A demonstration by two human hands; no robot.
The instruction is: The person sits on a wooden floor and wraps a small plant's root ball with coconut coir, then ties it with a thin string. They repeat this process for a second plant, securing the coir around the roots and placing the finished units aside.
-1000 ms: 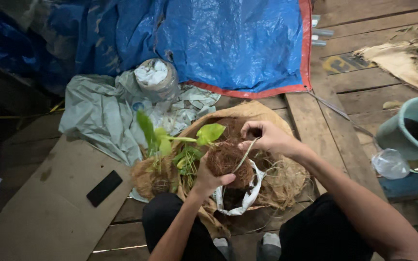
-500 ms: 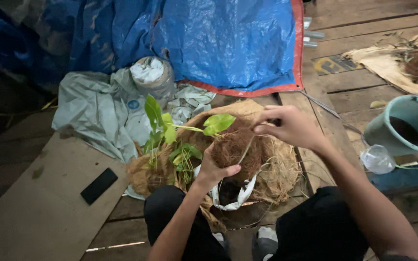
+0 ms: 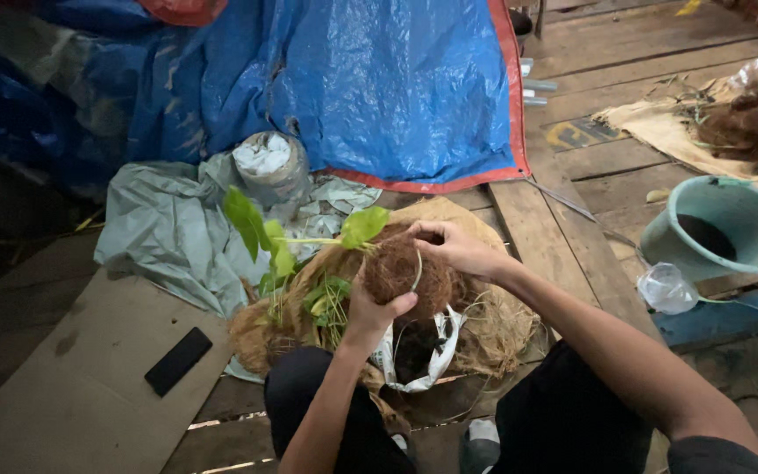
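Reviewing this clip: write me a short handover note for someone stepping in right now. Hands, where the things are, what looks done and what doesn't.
Left hand: cups the brown fibre ball from below, thumb on its front.
Right hand: on top of the ball, fingers pinching a thin string that curves down its side.
Leafy plant sticks out of the ball to the left.
Below: a white bag of dark soil on a pile of loose fibre. Teal bucket with soil sits to the right.
Done: plant set in a formed ball. Left: string seems only partly on; I see no knot.

Bare brown cardboard sheet [image 3: 54,412] at lower left lies open, save a flat black rectangular phone [image 3: 178,361]; the teal plastic bucket [image 3: 719,230] blocks the right.
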